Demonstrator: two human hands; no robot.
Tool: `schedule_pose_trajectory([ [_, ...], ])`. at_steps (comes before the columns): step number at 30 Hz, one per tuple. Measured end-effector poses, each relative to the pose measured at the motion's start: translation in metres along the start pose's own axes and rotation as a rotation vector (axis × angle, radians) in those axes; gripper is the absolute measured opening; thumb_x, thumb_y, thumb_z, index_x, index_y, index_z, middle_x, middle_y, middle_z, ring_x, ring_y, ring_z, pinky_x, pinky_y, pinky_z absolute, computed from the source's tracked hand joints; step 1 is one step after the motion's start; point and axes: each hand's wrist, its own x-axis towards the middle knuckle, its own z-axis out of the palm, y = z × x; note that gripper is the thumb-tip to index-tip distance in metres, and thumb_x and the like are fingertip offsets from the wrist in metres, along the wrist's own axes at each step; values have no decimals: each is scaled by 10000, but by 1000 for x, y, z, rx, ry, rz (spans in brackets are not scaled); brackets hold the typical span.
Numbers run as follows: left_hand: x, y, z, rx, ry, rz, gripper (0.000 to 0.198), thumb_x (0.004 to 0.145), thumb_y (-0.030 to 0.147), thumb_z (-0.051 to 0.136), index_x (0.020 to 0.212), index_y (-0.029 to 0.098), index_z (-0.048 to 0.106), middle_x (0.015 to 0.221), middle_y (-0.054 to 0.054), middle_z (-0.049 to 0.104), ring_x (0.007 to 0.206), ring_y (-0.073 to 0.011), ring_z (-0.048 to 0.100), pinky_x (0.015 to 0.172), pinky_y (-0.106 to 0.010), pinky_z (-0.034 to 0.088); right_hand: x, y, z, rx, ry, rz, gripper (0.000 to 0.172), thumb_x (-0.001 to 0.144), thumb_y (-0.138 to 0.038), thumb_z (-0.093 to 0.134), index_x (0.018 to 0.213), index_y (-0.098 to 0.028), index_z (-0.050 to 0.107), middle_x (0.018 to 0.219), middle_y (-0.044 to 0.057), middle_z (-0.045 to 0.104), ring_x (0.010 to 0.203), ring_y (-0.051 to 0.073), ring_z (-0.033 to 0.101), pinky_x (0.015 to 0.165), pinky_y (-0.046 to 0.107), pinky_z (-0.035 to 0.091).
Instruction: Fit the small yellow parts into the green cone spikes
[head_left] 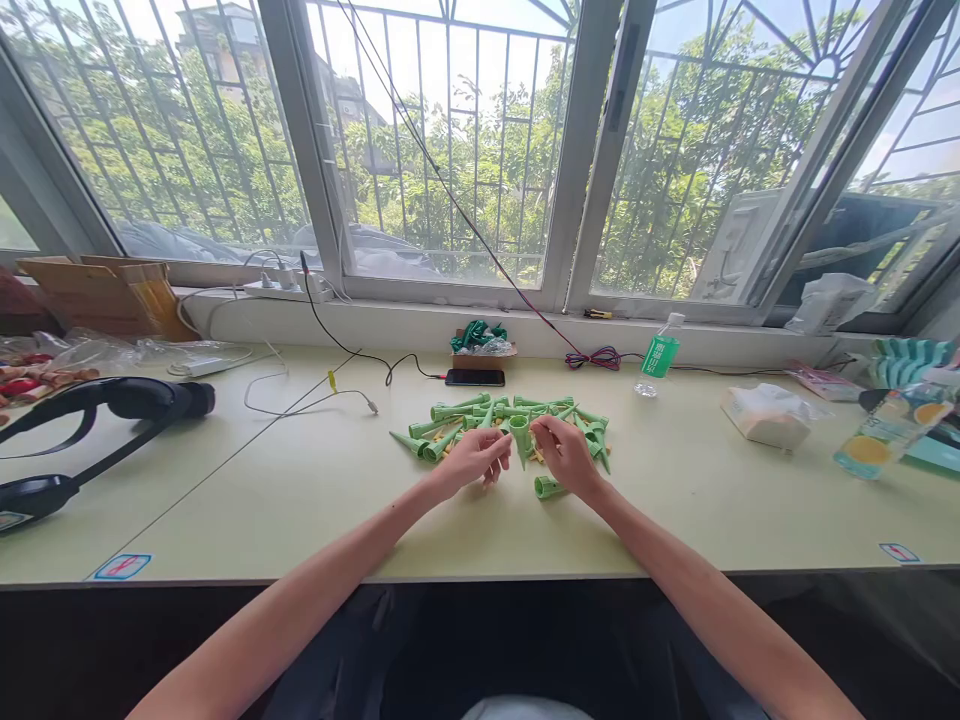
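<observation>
View from my head, looking down over the pale table [300, 500]. My left hand [472, 460] and my right hand [566, 455] meet above the table's middle, with 1 green cone [520, 440] between them, wide end up and tip pointing down. The thumb and forefinger of each hand close on the cone's upper part from either side; the other fingers are curled in (how firmly they press, I cannot tell). Just behind my hands lies the pile of green cones [480, 412], mixed with small yellow pieces that are too small to make out. A single loose cone [547, 487] lies on its side just below my right hand. Behind the pile, near the window sill: a black phone [475, 377], a small box [480, 355] and, to the right, a bottle with a green label [660, 355].
</observation>
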Motion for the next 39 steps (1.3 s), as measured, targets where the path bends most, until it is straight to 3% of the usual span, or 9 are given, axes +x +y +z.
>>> schedule_pose_trajectory([
  [7, -4, 7, 1, -241, -219, -194, 708, 829, 761, 340, 766, 112, 616, 682, -64, 607, 527, -111, 534, 470, -221, 379, -1, -1, 0, 34, -58, -46, 284, 981, -301, 397, 744, -187, 504, 620, -24, 485, 544, 97, 414, 560, 218, 345],
  [16, -5, 10, -2, -311, -227, -241, 710, 804, 766, 393, 851, 106, 651, 778, -78, 616, 571, -109, 533, 502, -224, 406, -1, 1, 0, 60, -108, -31, 305, 973, -353, 401, 758, -182, 534, 616, -15, 485, 539, 104, 402, 531, 228, 336],
  [22, -8, 11, -1, -233, -194, -160, 589, 826, 697, 466, 951, 134, 580, 870, -76, 617, 574, -96, 550, 470, -212, 417, -2, 3, 1, 72, -106, -25, 284, 974, -316, 398, 754, -184, 519, 601, -25, 473, 529, 99, 392, 536, 224, 334],
  [28, -8, 9, 0, 15, -130, 32, 486, 853, 631, 489, 905, 149, 510, 846, -55, 607, 554, -90, 562, 428, -188, 409, -1, 4, 0, 56, -111, -28, 291, 974, -314, 395, 733, -185, 497, 601, -27, 461, 530, 99, 385, 540, 226, 331],
  [39, -6, 2, 3, 499, 131, 335, 292, 852, 459, 587, 786, 178, 538, 732, -3, 591, 550, -85, 495, 517, -219, 422, -2, 6, 2, 15, -128, -7, 317, 964, -328, 398, 683, -194, 453, 567, -38, 404, 510, 103, 321, 510, 237, 289],
])
